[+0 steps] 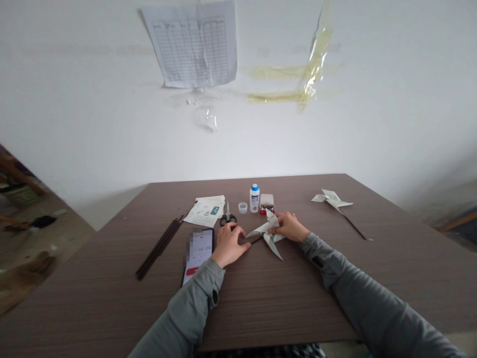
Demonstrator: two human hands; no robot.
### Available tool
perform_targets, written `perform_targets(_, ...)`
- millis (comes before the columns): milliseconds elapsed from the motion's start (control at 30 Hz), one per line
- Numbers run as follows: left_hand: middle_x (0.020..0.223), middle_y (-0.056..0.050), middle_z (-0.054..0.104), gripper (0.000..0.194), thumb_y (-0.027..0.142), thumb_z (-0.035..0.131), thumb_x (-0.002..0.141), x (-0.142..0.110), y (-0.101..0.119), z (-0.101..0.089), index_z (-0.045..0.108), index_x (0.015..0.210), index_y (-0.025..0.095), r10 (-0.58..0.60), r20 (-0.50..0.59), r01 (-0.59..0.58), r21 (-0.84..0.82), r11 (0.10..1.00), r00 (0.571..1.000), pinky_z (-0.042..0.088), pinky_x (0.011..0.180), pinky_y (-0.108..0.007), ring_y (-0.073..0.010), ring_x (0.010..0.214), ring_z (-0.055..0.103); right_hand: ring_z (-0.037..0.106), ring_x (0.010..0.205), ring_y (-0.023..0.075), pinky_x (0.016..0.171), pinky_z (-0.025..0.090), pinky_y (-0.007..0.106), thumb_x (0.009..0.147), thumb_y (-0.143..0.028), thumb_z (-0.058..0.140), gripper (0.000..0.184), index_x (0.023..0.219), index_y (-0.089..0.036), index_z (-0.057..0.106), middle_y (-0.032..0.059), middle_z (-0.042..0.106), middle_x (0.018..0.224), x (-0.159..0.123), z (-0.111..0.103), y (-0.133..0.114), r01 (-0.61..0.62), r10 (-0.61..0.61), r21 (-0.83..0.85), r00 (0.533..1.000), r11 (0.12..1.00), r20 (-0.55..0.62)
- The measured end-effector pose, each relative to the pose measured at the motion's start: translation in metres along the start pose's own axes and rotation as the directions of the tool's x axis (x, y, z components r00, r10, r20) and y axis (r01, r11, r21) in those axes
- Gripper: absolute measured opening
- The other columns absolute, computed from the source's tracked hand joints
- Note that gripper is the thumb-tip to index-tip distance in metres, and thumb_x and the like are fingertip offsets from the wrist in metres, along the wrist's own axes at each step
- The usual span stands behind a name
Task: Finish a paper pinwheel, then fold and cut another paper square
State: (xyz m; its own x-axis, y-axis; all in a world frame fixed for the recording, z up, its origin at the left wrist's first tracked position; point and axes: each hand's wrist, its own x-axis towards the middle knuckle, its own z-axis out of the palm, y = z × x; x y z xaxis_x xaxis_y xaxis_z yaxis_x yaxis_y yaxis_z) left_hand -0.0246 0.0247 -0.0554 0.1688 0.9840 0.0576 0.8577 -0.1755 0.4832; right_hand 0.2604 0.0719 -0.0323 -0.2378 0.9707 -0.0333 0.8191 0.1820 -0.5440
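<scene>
A white paper pinwheel (274, 247) with printed blades lies low over the table between my hands. My right hand (291, 226) pinches it near its middle, fingers closed on a blade. Its thin brown stick (256, 240) runs left to my left hand (230, 244), whose curled fingers and thumb close around the far end; the exact grip is partly hidden. Just beyond my left hand lie black-handled scissors (228, 219). Past my right hand is a small red box (267, 205) of small metal pieces, its pale lid raised.
A white bottle with blue cap (254, 199) stands beside a small clear cup (242, 208). Printed paper sheets (204, 211), brown sticks (158, 248) and a phone (199, 256) lie left. Another pinwheel (331, 199) rests at right. The wall (112, 124) borders the table's back edge.
</scene>
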Motion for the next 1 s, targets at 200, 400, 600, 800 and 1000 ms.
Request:
perform_targets(200, 0.163, -0.011, 0.078, 0.025, 0.032, 0.104, 0.098, -0.001, 0.002, -0.003, 0.09, 0.118, 0.028, -0.01, 0.015, 0.01, 0.012, 1.0, 1.0, 0.054, 0.145, -0.059, -0.042, 0.166, 0.069, 0.081, 0.151, 0.0472, 0.146, 0.047, 0.071, 0.096, -0.04, 0.101, 0.012, 0.091, -0.029, 0.103, 0.0119, 0.099, 0.138, -0.001, -0.003, -0.003, 0.004, -0.004, 0.01, 1.0, 1.0, 0.008)
perform_targets(400, 0.167, -0.013, 0.077, 0.023, 0.03, 0.103, 0.097, -0.001, 0.005, -0.007, 0.09, 0.115, 0.028, -0.014, 0.032, 0.014, -0.001, 1.0, 0.999, 0.052, 0.148, -0.062, -0.044, 0.169, 0.068, 0.085, 0.141, 0.0394, 0.145, 0.049, 0.066, 0.1, -0.035, 0.097, 0.009, 0.101, -0.028, 0.103, 0.0103, 0.099, 0.136, -0.002, -0.004, -0.01, -0.069, 0.07, -0.042, 0.997, 0.997, 0.023)
perform_targets(600, 0.171, -0.014, 0.076, 0.023, 0.03, 0.103, 0.098, -0.003, 0.009, -0.009, 0.09, 0.117, 0.028, -0.021, 0.045, 0.021, 0.002, 1.0, 0.999, 0.052, 0.15, -0.065, -0.0453, 0.171, 0.068, 0.086, 0.14, 0.0388, 0.144, 0.05, 0.063, 0.096, -0.03, 0.1, 0.003, 0.097, -0.028, 0.1, 0.0094, 0.099, 0.129, 0.003, 0.0, -0.015, -0.139, 0.139, -0.093, 0.99, 0.986, -0.002)
perform_targets(800, 0.174, -0.014, 0.075, 0.023, 0.03, 0.102, 0.1, -0.004, 0.011, -0.009, 0.09, 0.12, 0.028, -0.036, 0.06, 0.035, 0.013, 0.999, 0.998, 0.05, 0.152, -0.063, -0.0441, 0.174, 0.066, 0.087, 0.145, 0.0393, 0.14, 0.056, 0.057, 0.099, -0.031, 0.1, 0.008, 0.107, -0.03, 0.101, 0.0107, 0.1, 0.132, 0.004, -0.001, -0.02, -0.2, 0.202, -0.147, 0.979, 0.969, -0.002)
perform_targets(1000, 0.169, -0.012, 0.077, 0.025, 0.03, 0.104, 0.097, -0.002, 0.008, -0.005, 0.09, 0.118, 0.029, -0.021, 0.041, 0.02, 0.016, 1.0, 0.999, 0.053, 0.148, -0.06, -0.0427, 0.17, 0.068, 0.084, 0.154, 0.0424, 0.142, 0.054, 0.054, 0.099, -0.033, 0.1, 0.013, 0.11, -0.027, 0.103, 0.0167, 0.097, 0.144, 0.007, -0.001, -0.024, -0.236, 0.241, -0.191, 0.971, 0.953, 0.002)
